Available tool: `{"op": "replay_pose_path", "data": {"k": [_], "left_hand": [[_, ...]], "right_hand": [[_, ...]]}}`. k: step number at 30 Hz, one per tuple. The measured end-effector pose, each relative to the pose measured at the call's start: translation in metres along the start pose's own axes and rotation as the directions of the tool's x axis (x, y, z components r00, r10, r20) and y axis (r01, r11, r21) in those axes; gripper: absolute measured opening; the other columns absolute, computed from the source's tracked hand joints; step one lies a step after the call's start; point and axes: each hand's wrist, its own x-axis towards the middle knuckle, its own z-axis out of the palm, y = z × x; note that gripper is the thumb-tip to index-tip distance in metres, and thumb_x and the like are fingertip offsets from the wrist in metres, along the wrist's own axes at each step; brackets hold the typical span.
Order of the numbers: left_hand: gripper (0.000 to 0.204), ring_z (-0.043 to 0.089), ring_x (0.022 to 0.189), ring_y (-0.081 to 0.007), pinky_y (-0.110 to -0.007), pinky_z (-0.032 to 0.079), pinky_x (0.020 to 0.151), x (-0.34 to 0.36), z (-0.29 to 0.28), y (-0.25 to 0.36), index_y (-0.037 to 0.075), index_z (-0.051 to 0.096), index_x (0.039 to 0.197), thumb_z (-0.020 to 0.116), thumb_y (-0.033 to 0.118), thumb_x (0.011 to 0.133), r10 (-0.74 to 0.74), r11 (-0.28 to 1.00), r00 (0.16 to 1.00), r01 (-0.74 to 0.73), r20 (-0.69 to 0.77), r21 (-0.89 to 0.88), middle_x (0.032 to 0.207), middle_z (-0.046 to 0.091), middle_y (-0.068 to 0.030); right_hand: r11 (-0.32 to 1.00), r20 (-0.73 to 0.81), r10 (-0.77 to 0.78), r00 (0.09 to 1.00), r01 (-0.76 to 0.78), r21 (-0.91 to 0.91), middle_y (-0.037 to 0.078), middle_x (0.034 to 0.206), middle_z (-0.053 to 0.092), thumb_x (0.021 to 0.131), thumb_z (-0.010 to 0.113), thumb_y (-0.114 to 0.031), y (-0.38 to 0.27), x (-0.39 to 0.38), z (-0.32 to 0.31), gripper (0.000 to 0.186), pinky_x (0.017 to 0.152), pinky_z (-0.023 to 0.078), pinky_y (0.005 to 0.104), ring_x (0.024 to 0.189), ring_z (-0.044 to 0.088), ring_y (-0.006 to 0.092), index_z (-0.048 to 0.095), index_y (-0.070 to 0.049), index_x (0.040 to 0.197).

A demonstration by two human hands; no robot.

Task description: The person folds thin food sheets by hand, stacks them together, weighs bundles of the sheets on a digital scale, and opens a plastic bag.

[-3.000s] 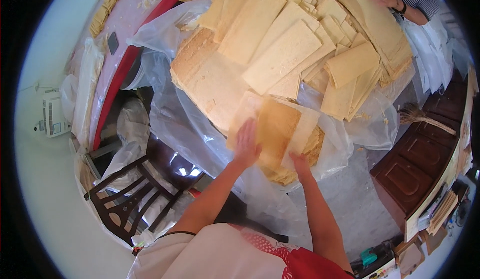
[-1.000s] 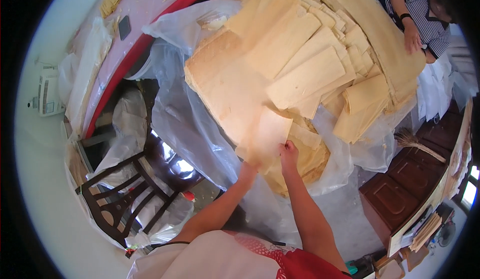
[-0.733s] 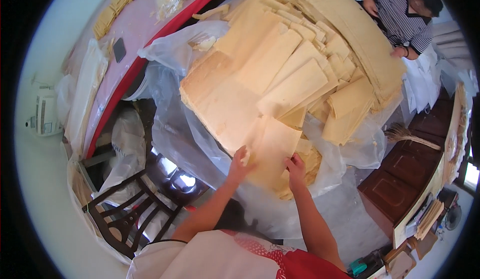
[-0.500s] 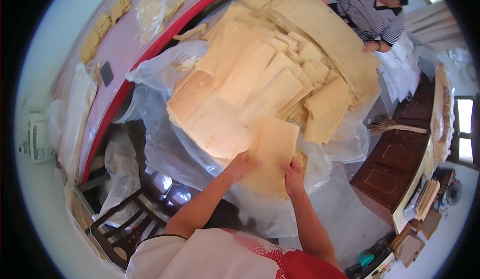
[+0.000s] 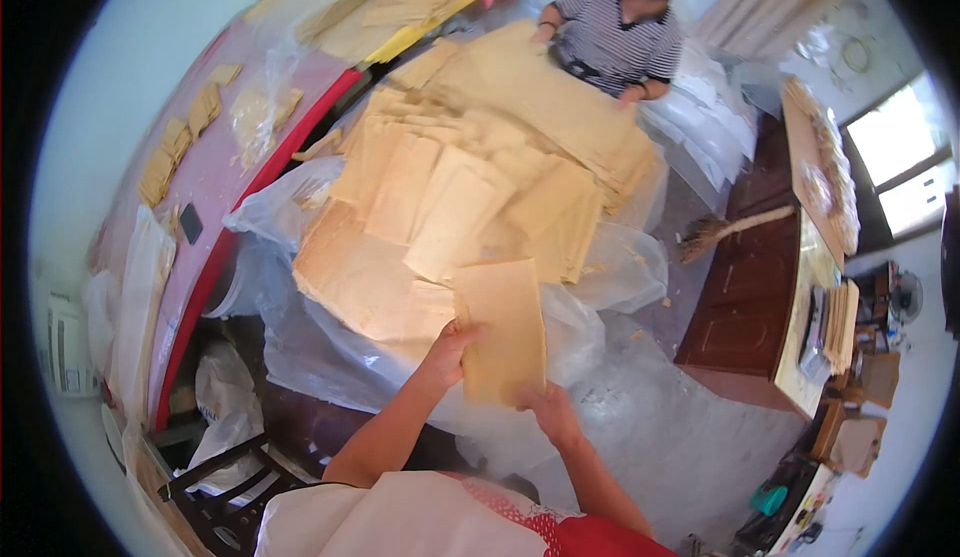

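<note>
A flat rectangular bundle of tan sheets [image 5: 503, 322], which looks like folded tofu skin, is held up in front of me. My left hand [image 5: 450, 354] is closed on its left edge. At its lower right corner my right hand [image 5: 551, 413] has its fingers closed on the edge, slightly blurred. Beyond the bundle, a broad heap of similar folded sheets [image 5: 455, 197] lies on clear plastic film [image 5: 350, 357]. Large flat sheets [image 5: 540, 87] are stacked at the far side of the heap.
Across the heap stands a person [image 5: 620, 32] in a striped top, hands at the large sheets. A red-edged table [image 5: 215, 287] on the left bears a dark phone-like rectangle [image 5: 190, 223] and folded sheets. A broom [image 5: 740, 227] leans by the brown cabinet [image 5: 735, 307]; a dark chair [image 5: 235, 487] stands lower left.
My hands have brought the bundle closer and more upright, and my right hand has slid to its lower corner. The view has swung, so the heap sits further left.
</note>
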Motion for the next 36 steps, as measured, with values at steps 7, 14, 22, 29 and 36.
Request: {"op": "replay_pose_path", "data": {"k": [7, 14, 22, 29, 36], "left_hand": [[0.025, 0.061, 0.089, -0.0178, -0.033, 0.05, 0.08, -0.026, 0.146, -0.152, 0.002, 0.055, 0.111, 0.056, 0.008, 0.086, -0.13, 0.9, 0.991, 0.107, 0.025, 0.422, 0.101, 0.062, -0.0073], [0.026, 0.06, 0.09, -0.0165, -0.031, 0.049, 0.08, -0.036, 0.254, -0.351, 0.001, 0.054, 0.113, 0.054, 0.007, 0.087, -0.41, 0.732, 0.894, 0.205, 0.181, 0.65, 0.103, 0.061, -0.0062], [0.024, 0.058, 0.076, -0.0114, -0.028, 0.048, 0.065, -0.02, 0.344, -0.427, 0.002, 0.057, 0.105, 0.057, 0.018, 0.086, -0.571, 0.597, 0.762, 0.128, 0.307, 0.792, 0.09, 0.062, -0.0056], [0.033, 0.06, 0.097, -0.0266, -0.044, 0.05, 0.085, 0.084, 0.347, -0.446, 0.003, 0.045, 0.119, 0.052, 0.007, 0.087, -0.54, 0.81, 0.797, 0.405, 0.271, 0.424, 0.106, 0.059, -0.0116], [0.027, 0.061, 0.087, -0.0174, -0.032, 0.05, 0.076, 0.172, 0.481, -0.485, 0.002, 0.054, 0.111, 0.053, 0.012, 0.087, -0.549, 0.711, 0.82, 0.353, 0.165, 0.608, 0.098, 0.062, -0.0072]], "right_hand": [[0.947, -0.214, -0.079, 0.974, 0.141, 0.289, 0.004, 0.106, 0.061, 0.087, 0.055, -0.011, 0.043, -0.152, -0.117, 0.031, 0.076, 0.047, 0.0252, 0.088, 0.058, 0.0096, 0.053, -0.002, 0.118], [0.939, -0.748, -0.075, 0.66, 0.3, 0.17, 0.002, 0.092, 0.064, 0.086, 0.057, -0.013, 0.127, -0.293, -0.22, 0.022, 0.068, 0.049, 0.0252, 0.08, 0.059, 0.0093, 0.06, -0.002, 0.105], [0.864, -0.875, 0.052, 0.48, 0.417, 0.281, 0.001, 0.091, 0.064, 0.086, 0.057, -0.01, 0.196, -0.338, -0.277, 0.021, 0.068, 0.049, 0.025, 0.08, 0.059, 0.0091, 0.059, -0.001, 0.106], [0.978, -0.865, -0.195, 0.463, 0.157, -0.136, 0.002, 0.098, 0.062, 0.086, 0.055, -0.01, 0.184, -0.283, -0.374, 0.029, 0.073, 0.047, 0.025, 0.087, 0.056, 0.0084, 0.054, -0.002, 0.114], [0.947, -0.772, -0.121, 0.624, 0.305, 0.098, 0.001, 0.095, 0.061, 0.085, 0.057, -0.012, 0.128, -0.283, -0.512, 0.025, 0.071, 0.047, 0.0248, 0.085, 0.056, 0.0077, 0.057, -0.002, 0.108]]}}
